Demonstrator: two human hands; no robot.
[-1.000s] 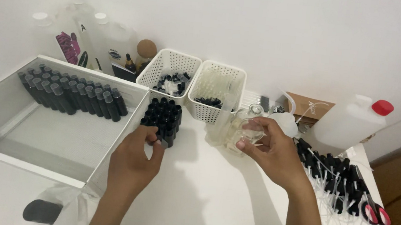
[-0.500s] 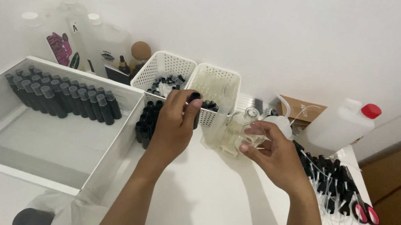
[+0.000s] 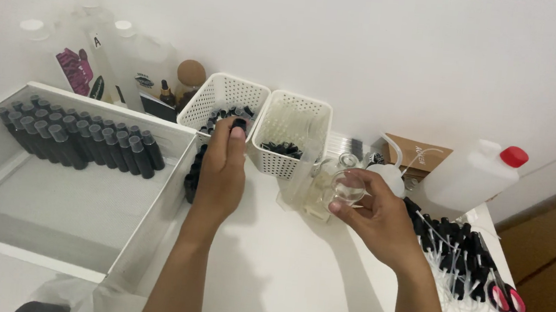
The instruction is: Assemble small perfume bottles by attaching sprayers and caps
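My left hand (image 3: pixel 223 167) reaches over the left white basket (image 3: pixel 217 95) and pinches a small black cap (image 3: pixel 239 125) between fingertips. Under that hand stands a cluster of small black bottles (image 3: pixel 192 176) on the white table. My right hand (image 3: pixel 376 216) holds a small clear glass bottle (image 3: pixel 347 186) just right of the second white basket (image 3: pixel 292 115), which has black caps in its bottom. A clear plastic bag (image 3: pixel 306 186) lies beside the glass bottle.
A white tray (image 3: pixel 46 200) at left holds rows of black capped bottles (image 3: pixel 77 138). Black spray pumps with tubes (image 3: pixel 460 254) and red-handled scissors (image 3: pixel 503 294) lie at right. A white jug with red cap (image 3: pixel 472 174), a cardboard box (image 3: pixel 414 154) and large bottles (image 3: pixel 106 55) stand by the wall.
My left hand rose from the table near the black bottles to the left basket and took a black cap. My right hand shifted slightly with the glass bottle.
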